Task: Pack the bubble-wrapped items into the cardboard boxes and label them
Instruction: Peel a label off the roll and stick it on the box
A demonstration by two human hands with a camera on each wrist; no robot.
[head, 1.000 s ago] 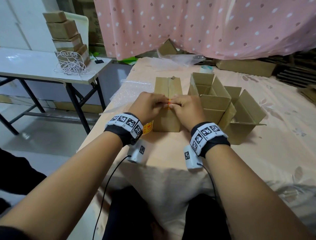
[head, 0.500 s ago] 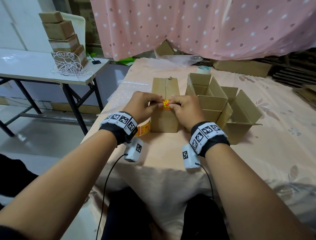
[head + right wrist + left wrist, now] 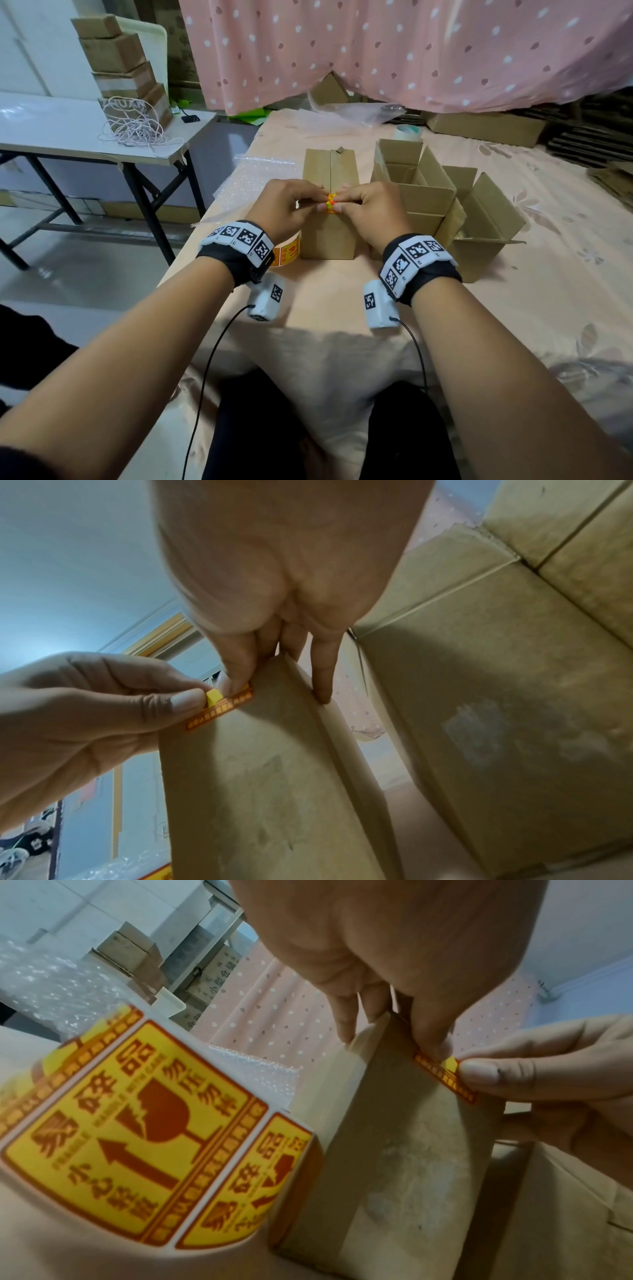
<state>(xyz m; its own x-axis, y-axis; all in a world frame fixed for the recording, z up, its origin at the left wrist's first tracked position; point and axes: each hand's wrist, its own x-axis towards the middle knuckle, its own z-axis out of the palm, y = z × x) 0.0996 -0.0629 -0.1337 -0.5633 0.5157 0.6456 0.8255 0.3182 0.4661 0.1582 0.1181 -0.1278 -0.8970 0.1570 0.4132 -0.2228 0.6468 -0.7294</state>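
A closed cardboard box (image 3: 329, 236) (image 3: 411, 1150) (image 3: 257, 777) stands upright at the middle of the table. A yellow-and-red fragile label (image 3: 331, 202) (image 3: 445, 1074) (image 3: 222, 707) lies over its near top edge on the flap seam. My left hand (image 3: 315, 202) (image 3: 394, 947) (image 3: 185, 696) pinches the label's left part, thumb and forefinger on a raised yellow bit. My right hand (image 3: 346, 202) (image 3: 240, 685) (image 3: 479, 1072) pinches its right part, thumb pressed onto the label, other fingers resting on the box edge. No bubble-wrapped items show.
A roll of fragile labels (image 3: 289, 255) (image 3: 137, 1137) lies left of the box under my left wrist. Open cardboard boxes (image 3: 428, 192) with raised flaps stand right of it. Bubble wrap sheet (image 3: 253, 178) is at the left, a tape roll (image 3: 407, 133) behind. A side table (image 3: 51, 126) stands left.
Both hands have stayed at the box's near top edge. A little more of the label shows between the fingertips than a second ago.
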